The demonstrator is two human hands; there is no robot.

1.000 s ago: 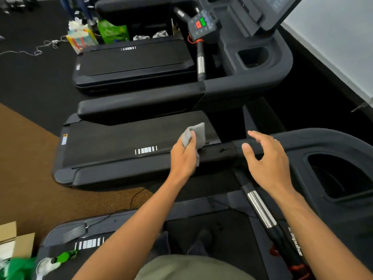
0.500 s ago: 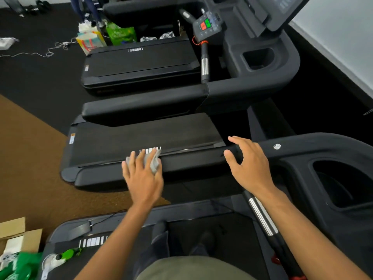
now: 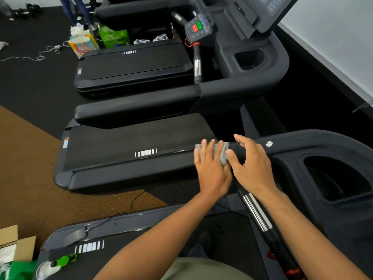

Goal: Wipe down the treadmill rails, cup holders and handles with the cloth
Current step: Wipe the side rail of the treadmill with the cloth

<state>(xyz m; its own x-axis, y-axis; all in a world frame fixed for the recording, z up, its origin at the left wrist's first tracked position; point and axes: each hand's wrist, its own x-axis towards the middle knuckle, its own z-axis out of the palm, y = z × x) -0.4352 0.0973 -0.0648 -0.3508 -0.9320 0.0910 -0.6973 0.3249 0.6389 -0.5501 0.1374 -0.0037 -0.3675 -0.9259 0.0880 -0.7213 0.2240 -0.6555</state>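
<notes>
Both hands are up on the treadmill's left side rail [image 3: 131, 174], pretty much side by side. Left hand [image 3: 212, 170] is flat with fingers spread, pressing the grey cloth [image 3: 221, 153] down onto the rail, so the cloth is pinned under the palm and fingers rather than gripped in a fist. Right hand [image 3: 252, 166] sits just at 3 o'clock of it, fingers loosely open and holding nothing, thumb touching the edge of the cloth.

Only one view to go on, the head cam. Cup holder [image 3: 339, 178] is further out at 3 o'clock from the hands, dark and deep. Chrome-banded handle [image 3: 258, 215] runs down toward 5 o'clock under the right wrist. Next treadmill's belt [image 3: 129, 146] is at about 10 o'clock, behind the rail.
</notes>
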